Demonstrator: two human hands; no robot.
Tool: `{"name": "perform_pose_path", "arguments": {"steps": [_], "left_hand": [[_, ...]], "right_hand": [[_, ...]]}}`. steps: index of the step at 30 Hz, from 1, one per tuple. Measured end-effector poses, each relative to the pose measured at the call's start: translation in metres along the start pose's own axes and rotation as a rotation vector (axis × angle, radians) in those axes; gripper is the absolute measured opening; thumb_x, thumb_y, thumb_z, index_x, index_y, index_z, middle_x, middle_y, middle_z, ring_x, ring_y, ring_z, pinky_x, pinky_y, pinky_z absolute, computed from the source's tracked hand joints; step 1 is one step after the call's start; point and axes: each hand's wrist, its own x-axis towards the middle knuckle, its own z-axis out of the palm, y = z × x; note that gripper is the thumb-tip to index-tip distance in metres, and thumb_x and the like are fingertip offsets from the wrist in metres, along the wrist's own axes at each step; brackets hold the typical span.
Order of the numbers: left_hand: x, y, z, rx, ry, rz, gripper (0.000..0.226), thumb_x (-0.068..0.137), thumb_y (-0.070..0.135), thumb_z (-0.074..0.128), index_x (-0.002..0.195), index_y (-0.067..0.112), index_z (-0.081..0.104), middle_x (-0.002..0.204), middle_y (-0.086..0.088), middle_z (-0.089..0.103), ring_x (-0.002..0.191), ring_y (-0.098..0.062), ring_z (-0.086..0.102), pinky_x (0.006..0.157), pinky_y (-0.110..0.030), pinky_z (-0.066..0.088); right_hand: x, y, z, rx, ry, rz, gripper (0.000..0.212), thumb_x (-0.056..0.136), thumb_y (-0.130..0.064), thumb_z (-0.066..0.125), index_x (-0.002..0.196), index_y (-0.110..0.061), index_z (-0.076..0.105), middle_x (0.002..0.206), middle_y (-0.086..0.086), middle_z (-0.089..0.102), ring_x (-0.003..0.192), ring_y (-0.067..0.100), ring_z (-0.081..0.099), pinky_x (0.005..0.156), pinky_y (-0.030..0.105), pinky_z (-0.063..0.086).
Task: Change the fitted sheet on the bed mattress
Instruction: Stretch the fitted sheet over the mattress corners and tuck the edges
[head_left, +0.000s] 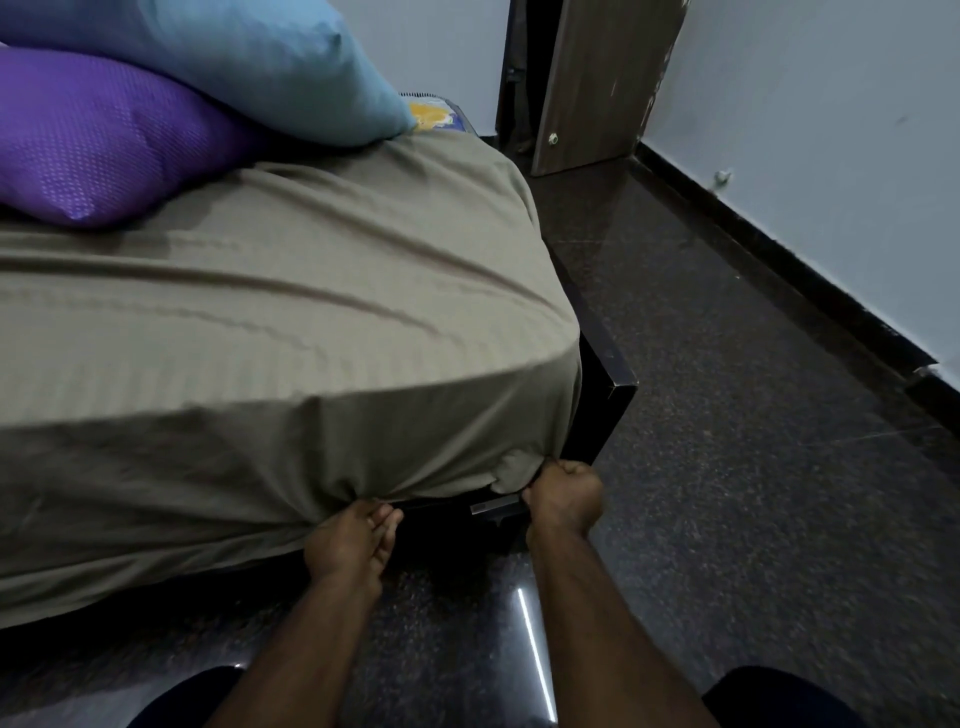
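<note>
Two pillows (156, 104), one sheet (260, 322), two hands (348, 540), one door (597, 83), possibly more unseen.

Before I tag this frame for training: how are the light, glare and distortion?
Head view: dim, bluish light; a bright streak of glare on the glossy floor; wide-angle bending curves the mattress edge under the sheet; slight softness around both hands, left hand and right hand.

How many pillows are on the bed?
2: a purple pillow at the far left, and a light blue pillow resting partly on it. Others may lie out of frame.
</note>
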Motion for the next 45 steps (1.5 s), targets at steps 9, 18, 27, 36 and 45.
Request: {"name": "perform_pose_path", "arguments": {"steps": [9,18,27,36,45], "left_hand": [[-0.007,0.005,-0.002,-0.068,-0.119,-0.154,0.016,0.101,0.008,0.047,0.091,0.001,0.057,0.098,-0.017,0.066,0.086,-0.025,0.065,0.061,-0.027,0.059],[-0.020,0.007,0.018,-0.265,-0.162,-0.238,0.042,0.105,0.027,0.040,0.132,-0.003,0.050,0.140,-0.023,0.053,0.124,-0.033,0.056,0.112,-0.043,0.041],[-0.021,0.002,0.073,-0.787,-0.024,-0.194,0.060,0.096,0.057,0.033,0.136,0.018,0.057,0.138,-0.012,0.058,0.115,-0.030,0.057,0.113,-0.053,0.038],[-0.028,0.005,0.090,-0.785,0.003,-0.074,0.058,0.100,0.058,0.025,0.128,0.024,0.062,0.144,-0.007,0.055,0.121,-0.029,0.055,0.112,-0.048,0.038],[-0.013,-0.008,0.030,-0.618,-0.151,-0.183,0.057,0.100,0.045,0.044,0.133,-0.001,0.053,0.140,-0.022,0.055,0.131,-0.035,0.052,0.114,-0.047,0.038]], "right_hand": [[-0.069,-0.076,-0.004,0.849,-0.242,0.517,0.028,0.101,-0.010,0.036,0.090,-0.012,0.062,0.085,0.009,0.066,0.074,0.025,0.060,0.056,0.031,0.053],[-0.056,-0.068,0.007,1.005,-0.341,0.598,0.039,0.086,-0.027,0.045,0.117,-0.013,0.063,0.114,0.013,0.066,0.103,0.030,0.061,0.111,0.039,0.036],[-0.061,-0.068,-0.006,0.897,-0.433,0.565,0.024,0.092,-0.030,0.048,0.100,-0.012,0.063,0.106,0.015,0.064,0.095,0.030,0.061,0.105,0.047,0.043],[-0.083,-0.054,-0.010,0.858,-0.531,0.623,0.065,0.094,-0.062,0.048,0.130,-0.008,0.052,0.124,0.020,0.058,0.124,0.039,0.053,0.108,0.050,0.042],[-0.078,-0.059,0.015,1.019,-0.608,0.660,0.083,0.083,-0.078,0.044,0.139,-0.017,0.055,0.139,0.017,0.056,0.124,0.036,0.054,0.108,0.053,0.040]]}}
